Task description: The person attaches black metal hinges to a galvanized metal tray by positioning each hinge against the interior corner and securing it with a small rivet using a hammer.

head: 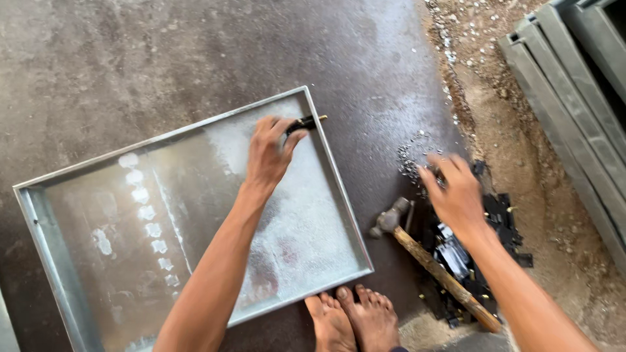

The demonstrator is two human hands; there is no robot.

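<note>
Place: rough metal workshop, work done on the ground | Signs: stained concrete floor (130, 58); galvanised sheet-metal tray (59, 261); wooden-handled hammer (430, 257); stacked grey metal frames (574, 85); metal chips (417, 153) and dirt

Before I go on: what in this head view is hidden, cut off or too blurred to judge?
- Small black part in the left hand: fingers cover most of it; its shape is unclear.
- Right hand: motion-blurred, so whether it holds anything from the pile of small metal bits is unclear.
- Black parts: partly under the hammer and right forearm.
- Metal tray: lower left corner cut by the frame edge.
- Grey metal frames: cut off at right.
</note>
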